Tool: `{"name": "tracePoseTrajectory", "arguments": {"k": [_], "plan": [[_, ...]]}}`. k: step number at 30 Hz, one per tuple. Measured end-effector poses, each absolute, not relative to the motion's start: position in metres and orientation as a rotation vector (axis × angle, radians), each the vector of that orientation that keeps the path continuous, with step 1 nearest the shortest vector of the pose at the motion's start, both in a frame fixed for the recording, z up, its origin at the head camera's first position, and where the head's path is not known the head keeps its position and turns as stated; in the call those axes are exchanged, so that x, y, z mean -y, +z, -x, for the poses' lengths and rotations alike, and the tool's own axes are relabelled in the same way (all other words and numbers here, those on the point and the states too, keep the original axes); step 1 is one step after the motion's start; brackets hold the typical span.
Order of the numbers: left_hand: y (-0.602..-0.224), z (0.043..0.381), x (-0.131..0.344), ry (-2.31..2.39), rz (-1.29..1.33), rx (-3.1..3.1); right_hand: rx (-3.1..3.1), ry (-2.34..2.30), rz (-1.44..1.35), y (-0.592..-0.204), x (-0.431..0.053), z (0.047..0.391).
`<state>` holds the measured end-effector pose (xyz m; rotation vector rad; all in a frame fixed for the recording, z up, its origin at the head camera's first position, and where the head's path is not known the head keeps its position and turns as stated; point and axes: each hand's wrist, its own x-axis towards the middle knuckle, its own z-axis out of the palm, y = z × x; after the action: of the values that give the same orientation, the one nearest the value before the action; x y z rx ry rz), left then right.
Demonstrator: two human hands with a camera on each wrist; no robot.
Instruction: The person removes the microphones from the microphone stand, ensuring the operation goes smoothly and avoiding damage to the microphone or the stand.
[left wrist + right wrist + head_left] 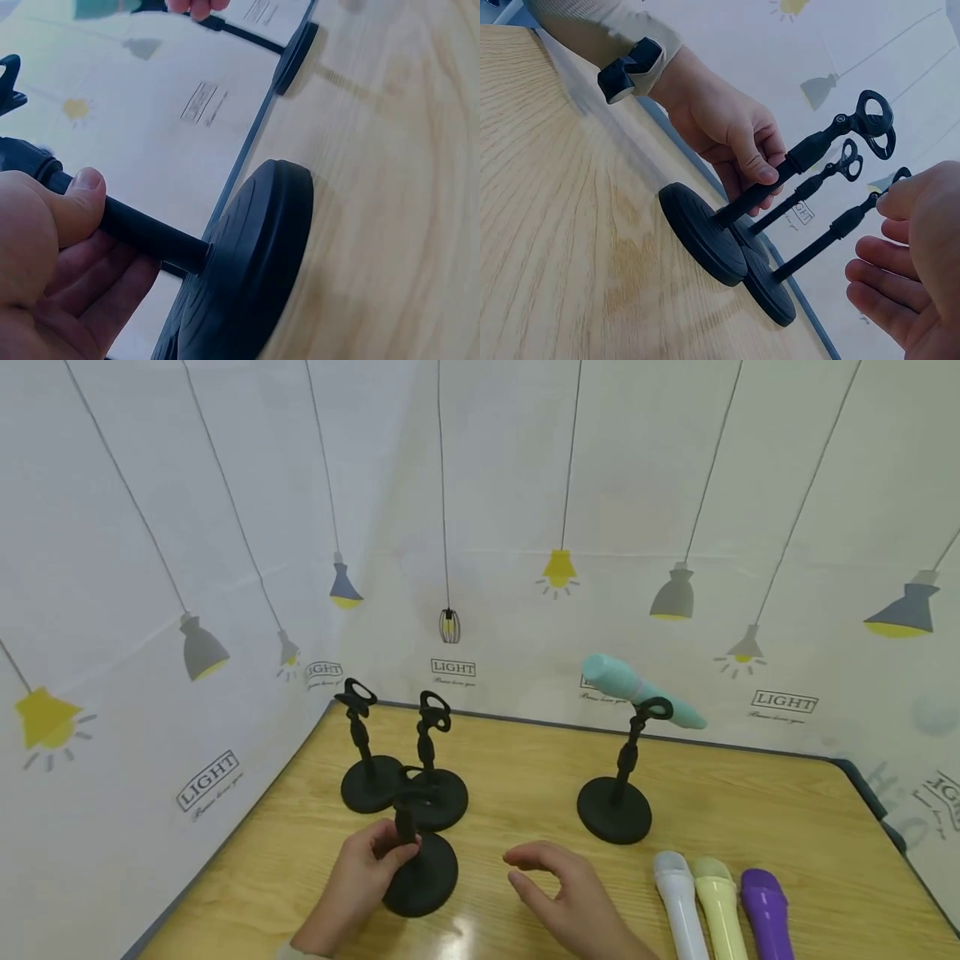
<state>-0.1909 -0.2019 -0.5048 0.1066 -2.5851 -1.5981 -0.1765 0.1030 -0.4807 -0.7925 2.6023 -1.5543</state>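
Note:
My left hand grips the pole of a black desktop microphone stand, thumb on the near side and fingers behind it. In the left wrist view the stand's round base is close over the wood surface. My right hand hovers to the right of that stand, fingers loosely bent, with nothing in its grasp. Further back on the right, a teal microphone lies tilted in the clip of another black stand.
Two more black stands, one at far left and one beside it, have bare clips. At front right lie a white microphone, a yellow microphone and a purple microphone. A lamp-print backdrop borders the wooden table.

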Motion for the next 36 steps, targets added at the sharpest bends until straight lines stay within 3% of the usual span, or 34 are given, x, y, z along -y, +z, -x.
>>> {"name": "tracePoseTrajectory", "arguments": {"k": [23,36], "plan": [[-0.504,0.197,0.275,-1.35,-0.31,2.565,-2.484,-1.541,0.98,-0.473,-0.066,0.18],[-0.504,0.2,0.29,-1.286,-0.361,2.548,-2.441,-1.533,0.977,-0.473,-0.065,0.179]]}}
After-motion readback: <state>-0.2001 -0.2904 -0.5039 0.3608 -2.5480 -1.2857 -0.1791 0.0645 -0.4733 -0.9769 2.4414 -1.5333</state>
